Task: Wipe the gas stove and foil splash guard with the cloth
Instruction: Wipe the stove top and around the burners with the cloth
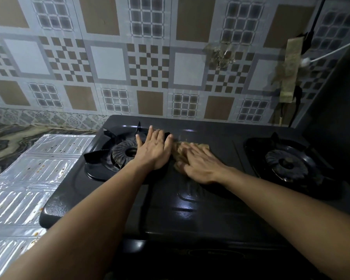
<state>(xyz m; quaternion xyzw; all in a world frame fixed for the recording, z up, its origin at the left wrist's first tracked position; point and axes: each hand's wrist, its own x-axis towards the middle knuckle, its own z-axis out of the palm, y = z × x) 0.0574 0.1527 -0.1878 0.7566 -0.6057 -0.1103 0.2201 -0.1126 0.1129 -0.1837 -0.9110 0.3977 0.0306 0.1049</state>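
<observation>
A black two-burner gas stove (200, 209) fills the middle of the view. My right hand (200, 164) presses flat on a tan cloth (180, 150) on the stove top between the burners; the hand is blurred. My left hand (154, 148) lies flat with fingers apart on the right edge of the left burner (123, 152), touching the cloth's left side. The foil splash guard (28, 178) lies flat to the left of the stove, speckled with brown food bits.
The right burner (287, 164) sits near the stove's right end. A patterned tile wall (150, 57) rises close behind. Taped patches and cables (291, 67) hang on the wall at right. A dark surface (335, 98) stands at the far right.
</observation>
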